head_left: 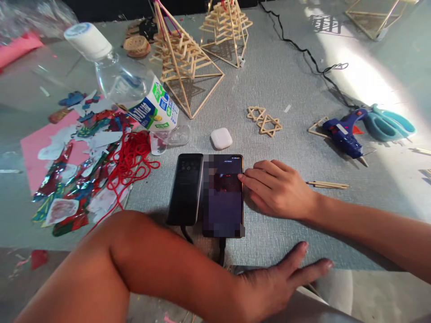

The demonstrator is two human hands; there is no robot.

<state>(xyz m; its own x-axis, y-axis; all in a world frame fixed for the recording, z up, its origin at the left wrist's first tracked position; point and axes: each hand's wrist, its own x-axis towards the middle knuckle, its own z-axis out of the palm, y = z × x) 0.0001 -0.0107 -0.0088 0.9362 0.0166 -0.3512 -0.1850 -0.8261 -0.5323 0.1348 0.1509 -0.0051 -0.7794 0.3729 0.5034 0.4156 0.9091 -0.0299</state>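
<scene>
My right hand point(276, 188) rests on the table beside a phone point(225, 204); a fingertip touches the right edge of its dark screen, part of which is blurred out. The fingers are loosely bent with nothing in them. Across the front reaches my left arm, and my left hand point(276, 282) hangs at the table edge with fingers apart, holding nothing. Left of the phone lies a black rectangular device point(184, 190); cables run from the lower ends of both. A white earbud case point(221, 138) sits just beyond them.
Behind stand stick pyramids point(188, 63). At left are a plastic bottle point(124, 80), red yarn point(131, 157) and foil scraps point(67, 193). Small stick stars point(268, 125) lie mid-table. A blue glue gun point(345, 134), teal-handled scissors point(387, 123) and sticks point(328, 184) are at right.
</scene>
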